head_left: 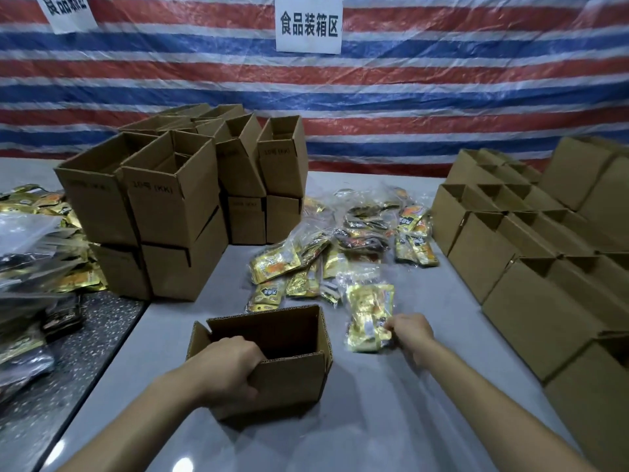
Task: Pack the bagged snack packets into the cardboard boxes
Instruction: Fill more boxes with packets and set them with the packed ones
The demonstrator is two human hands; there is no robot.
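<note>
An open cardboard box (292, 373) stands on the grey table just in front of me, and its inside looks empty. My left hand (228, 366) grips its near rim at the left corner, fingers curled over the edge. To the right of the box lies a clear bag of gold snack packets (369, 315). My right hand (410, 330) pinches that bag at its lower right corner. Beyond it, a loose pile of bagged snack packets (340, 247) is spread over the middle of the table.
Stacks of open empty boxes (163, 212) stand at the back left. Rows of boxes (531, 253) line the right side. More bagged packets (37, 253) lie at the far left on a dark speckled surface (85, 356). A striped tarp (408, 97) hangs behind.
</note>
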